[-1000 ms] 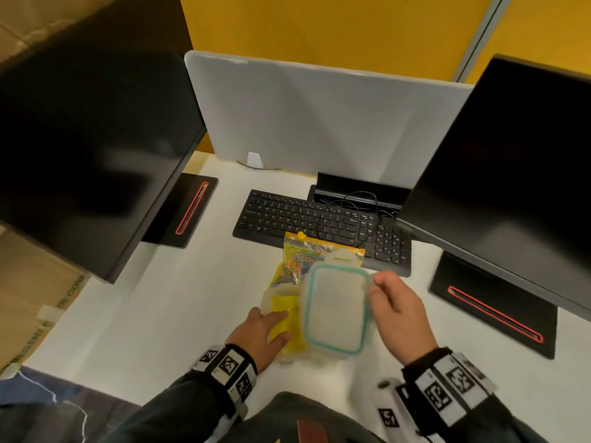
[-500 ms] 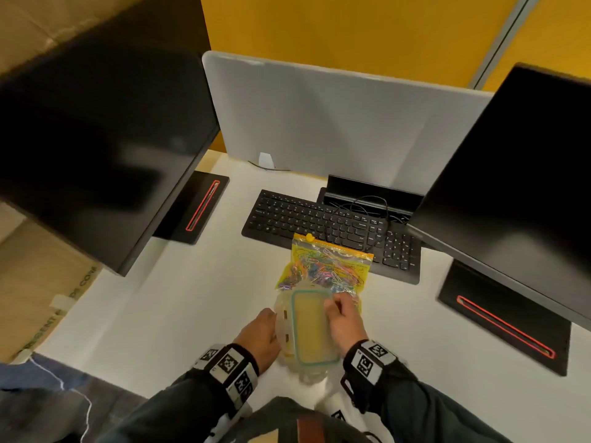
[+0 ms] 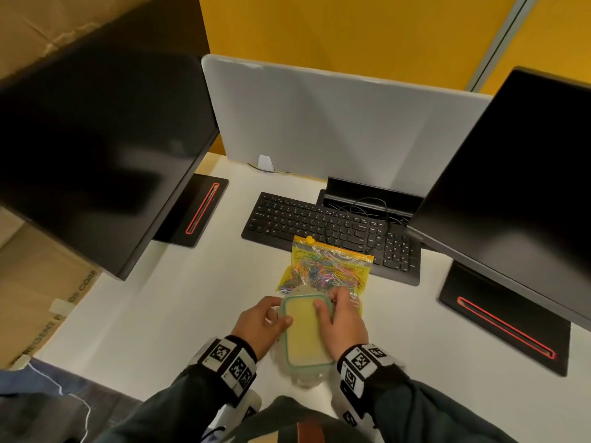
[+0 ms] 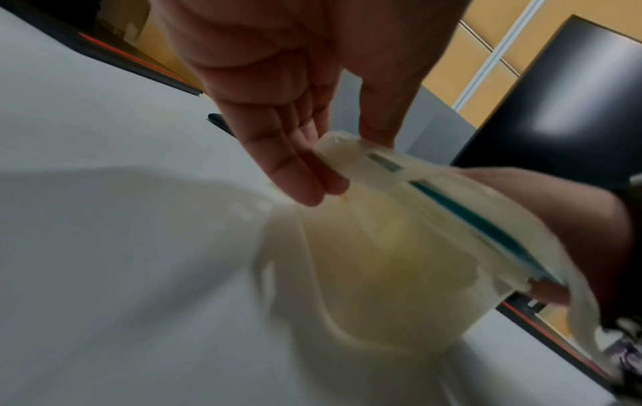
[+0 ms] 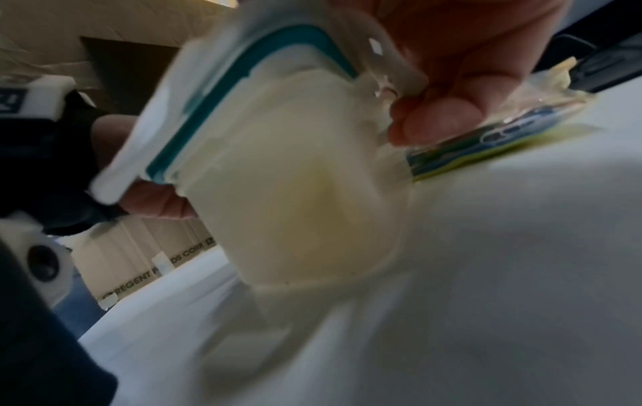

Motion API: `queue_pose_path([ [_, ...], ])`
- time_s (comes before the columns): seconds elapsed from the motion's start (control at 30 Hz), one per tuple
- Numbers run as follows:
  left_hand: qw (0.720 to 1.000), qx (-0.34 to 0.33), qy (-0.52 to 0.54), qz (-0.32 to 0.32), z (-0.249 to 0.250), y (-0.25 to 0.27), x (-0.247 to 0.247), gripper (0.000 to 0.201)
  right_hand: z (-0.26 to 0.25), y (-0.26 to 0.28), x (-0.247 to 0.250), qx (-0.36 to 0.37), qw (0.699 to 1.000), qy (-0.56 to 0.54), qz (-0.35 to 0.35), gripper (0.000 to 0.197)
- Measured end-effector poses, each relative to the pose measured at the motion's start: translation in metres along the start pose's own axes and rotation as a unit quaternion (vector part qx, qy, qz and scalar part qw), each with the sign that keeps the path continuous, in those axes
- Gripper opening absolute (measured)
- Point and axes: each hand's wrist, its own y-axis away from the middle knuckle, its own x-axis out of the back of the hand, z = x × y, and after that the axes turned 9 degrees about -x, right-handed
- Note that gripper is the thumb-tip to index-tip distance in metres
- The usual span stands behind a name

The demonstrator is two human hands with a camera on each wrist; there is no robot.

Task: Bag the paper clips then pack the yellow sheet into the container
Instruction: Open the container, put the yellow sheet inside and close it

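A translucent container (image 3: pixel 303 356) stands on the white desk (image 3: pixel 160 314), close to my body. Its lid (image 3: pixel 302 330), with a teal seal, lies on top. Something yellow, the yellow sheet (image 4: pixel 392 247), shows through the walls. My left hand (image 3: pixel 265 324) pinches the lid's left edge flap, thumb on top and fingers below. My right hand (image 3: pixel 342 321) grips the far right of the lid, its fingers curled over the flap. Just behind the container, the zip bag (image 3: pixel 332 270) full of coloured paper clips lies flat. It also shows past my right hand's fingers (image 5: pixel 434 118) as the bag (image 5: pixel 486 142).
A black keyboard (image 3: pixel 319 225) with a loose cable lies behind the bag. Two dark monitors (image 3: pixel 96 155) (image 3: pixel 518 203) hang over the desk's left and right, on black bases (image 3: pixel 192 212) (image 3: pixel 505 321). A grey divider (image 3: pixel 335 129) closes the back. Cardboard boxes (image 3: pixel 38 298) stand to the left.
My right hand brought the lid down from a tilted hold onto the container. Both hands now hold the lid's edges, and the left hand has moved from the container's side up to the lid.
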Motion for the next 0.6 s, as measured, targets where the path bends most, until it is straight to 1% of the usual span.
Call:
queue_pose_path([
  [0.1, 1.0, -0.011, -0.015, 0.016, 0.0, -0.006, -0.001, 0.018, 0.004, -0.002, -0.001, -0.005, 1.0, -0.005, -0.021, 0.021],
  [0.17, 0.999, -0.018, -0.025, 0.021, -0.001, -0.009, 0.0, 0.01, 0.004, -0.004, -0.001, 0.0, 0.999, 0.015, -0.036, 0.025],
  [0.23, 0.999, -0.021, -0.028, 0.02, -0.001, -0.011, -0.001, 0.016, 0.002, -0.008, 0.0, -0.001, 0.998, 0.039, -0.039, 0.028],
  [0.3, 0.999, -0.021, -0.038, 0.029, 0.001, -0.013, 0.0, 0.015, -0.001, -0.01, 0.001, -0.005, 0.998, 0.059, -0.032, 0.031],
  [0.37, 0.996, -0.021, -0.07, 0.043, 0.003, -0.014, 0.002, 0.021, -0.002, -0.011, 0.002, -0.02, 0.997, 0.075, -0.016, 0.034],
  [0.4, 0.995, -0.014, -0.09, 0.035, 0.004, -0.014, 0.004, 0.023, -0.002, -0.011, 0.005, -0.034, 0.996, 0.085, -0.009, 0.039],
  [0.43, 0.993, -0.002, -0.116, 0.012, 0.004, -0.015, 0.005, 0.025, -0.001, -0.012, 0.009, -0.049, 0.993, 0.103, -0.008, 0.045],
  [0.47, 0.989, 0.014, -0.143, -0.026, 0.003, -0.014, 0.005, 0.029, 0.002, -0.013, 0.013, -0.06, 0.99, 0.13, -0.013, 0.05],
  [0.53, 0.979, 0.022, -0.177, -0.098, 0.001, -0.013, 0.003, 0.039, 0.006, -0.013, 0.02, -0.06, 0.98, 0.186, -0.046, 0.056],
  [0.57, 0.979, 0.017, -0.166, -0.117, -0.001, -0.013, 0.001, 0.041, 0.007, -0.012, 0.022, -0.055, 0.978, 0.19, -0.072, 0.058],
  [0.6, 0.983, 0.016, -0.137, -0.125, -0.001, -0.013, -0.001, 0.041, 0.008, -0.011, 0.021, -0.054, 0.979, 0.169, -0.103, 0.059],
])
